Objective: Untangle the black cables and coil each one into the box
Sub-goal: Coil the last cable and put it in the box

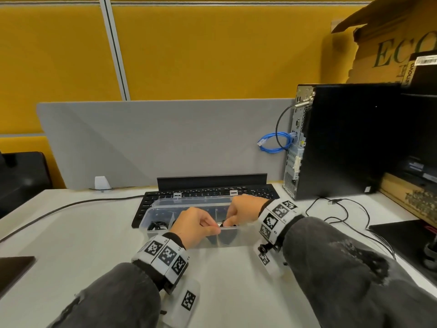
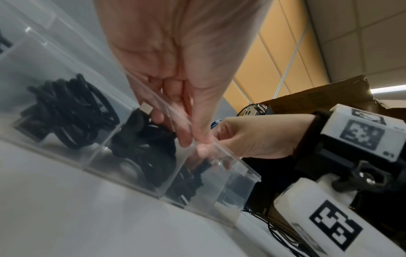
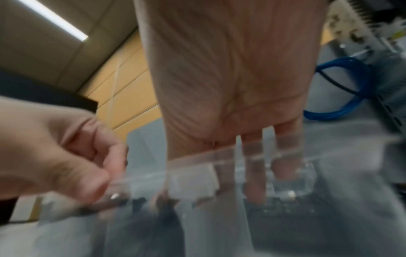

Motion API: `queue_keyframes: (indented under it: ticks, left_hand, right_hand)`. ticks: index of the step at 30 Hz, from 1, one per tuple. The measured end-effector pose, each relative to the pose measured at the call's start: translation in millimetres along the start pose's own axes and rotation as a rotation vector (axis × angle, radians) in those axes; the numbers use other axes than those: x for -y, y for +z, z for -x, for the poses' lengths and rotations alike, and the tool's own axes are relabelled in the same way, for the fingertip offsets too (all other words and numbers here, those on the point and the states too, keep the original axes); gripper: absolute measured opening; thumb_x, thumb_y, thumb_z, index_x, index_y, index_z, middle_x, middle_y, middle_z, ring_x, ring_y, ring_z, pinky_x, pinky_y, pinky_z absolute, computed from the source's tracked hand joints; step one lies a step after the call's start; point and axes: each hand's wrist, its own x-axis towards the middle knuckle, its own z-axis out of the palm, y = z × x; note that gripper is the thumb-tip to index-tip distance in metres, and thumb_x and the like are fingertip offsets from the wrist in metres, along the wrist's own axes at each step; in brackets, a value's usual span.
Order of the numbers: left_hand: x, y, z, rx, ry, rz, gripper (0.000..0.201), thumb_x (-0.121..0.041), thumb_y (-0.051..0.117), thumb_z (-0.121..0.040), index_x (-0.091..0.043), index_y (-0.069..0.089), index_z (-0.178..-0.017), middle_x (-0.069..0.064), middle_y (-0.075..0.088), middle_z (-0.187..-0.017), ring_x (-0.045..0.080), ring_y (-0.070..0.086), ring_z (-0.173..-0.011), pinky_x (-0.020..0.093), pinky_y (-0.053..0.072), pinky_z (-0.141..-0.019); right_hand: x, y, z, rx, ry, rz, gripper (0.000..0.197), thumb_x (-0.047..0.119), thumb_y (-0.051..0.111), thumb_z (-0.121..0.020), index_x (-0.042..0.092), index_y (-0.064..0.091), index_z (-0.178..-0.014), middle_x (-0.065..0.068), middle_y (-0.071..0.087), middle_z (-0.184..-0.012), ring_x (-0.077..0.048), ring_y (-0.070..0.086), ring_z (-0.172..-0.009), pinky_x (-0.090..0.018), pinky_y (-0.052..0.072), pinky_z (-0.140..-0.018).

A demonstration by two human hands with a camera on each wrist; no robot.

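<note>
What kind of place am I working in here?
Most likely an office desk: a grey desk divider in front of yellow partition panels, a black keyboard, and a desktop computer tower.

A black keyboard point(image 1: 208, 194) lay on the white desk point(image 1: 71, 233) against a grey divider panel point(image 1: 153, 140). To the right stood a black computer tower point(image 1: 343, 138) (a coiled blue cable point(image 1: 275, 143) hung at its back), with a torn cardboard box point(image 1: 390, 43) behind it.
</note>
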Motion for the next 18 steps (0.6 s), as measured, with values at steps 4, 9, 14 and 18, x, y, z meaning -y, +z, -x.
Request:
queue_keyframes:
  ticks: [4, 9, 14, 18]
  left_hand:
    - [0.9, 0.1, -1.5, -0.005, -0.004, 0.017, 0.005, -0.027, 0.071, -0.08, -0.025, 0.068, -0.077, -0.007, 0.07, -0.078, 0.002, 0.062, -0.075, 0.01, 0.04, -0.061]
    - [3.0, 1.1, -0.9, -0.033, -0.007, 0.023, 0.008, -0.026, 0.074, -0.078, -0.021, 0.069, -0.075, -0.006, 0.071, -0.077, 0.002, 0.062, -0.073, 0.01, 0.039, -0.06]
    - [3.1, 2.5, 1.1, -0.063, -0.003, 0.027, 0.009, -0.025, 0.074, -0.077, -0.021, 0.067, -0.073, -0.002, 0.07, -0.08, 0.004, 0.06, -0.073, 0.012, 0.043, -0.064]
    - [3.2, 3.3, 0.3, -0.069, -0.012, 0.021, 0.01, -0.027, 0.074, -0.077, -0.019, 0.068, -0.077, -0.003, 0.069, -0.08, 0.005, 0.061, -0.075, 0.012, 0.043, -0.064]
  right_hand:
    - [9.0, 4.2, -4.6, -0.054, 0.024, 0.071, 0.023, 0.03, 0.069, -0.081, 0.016, 0.072, -0.099, -0.002, 0.07, -0.094, -0.02, 0.063, -0.083, -0.035, 0.054, -0.079]
    - [18.1, 3.9, 2.1, -0.12, 0.036, 0.164, 0.025, 0.032, 0.064, -0.085, 0.013, 0.071, -0.101, -0.003, 0.064, -0.085, -0.02, 0.06, -0.077, -0.031, 0.05, -0.069]
    - [-37.9, -29.1, 43.5, -0.572, 0.202, -0.44, 0.031, 0.043, 0.056, -0.089, 0.016, 0.065, -0.1, -0.003, 0.067, -0.096, -0.02, 0.062, -0.091, -0.036, 0.051, -0.083]
    - [-105.9, -31.7, 80.6, -0.327, 0.624, -0.015, 0.039, 0.041, 0.057, -0.089, 0.011, 0.052, -0.112, -0.008, 0.06, -0.108, -0.024, 0.058, -0.087, -0.035, 0.05, -0.08]
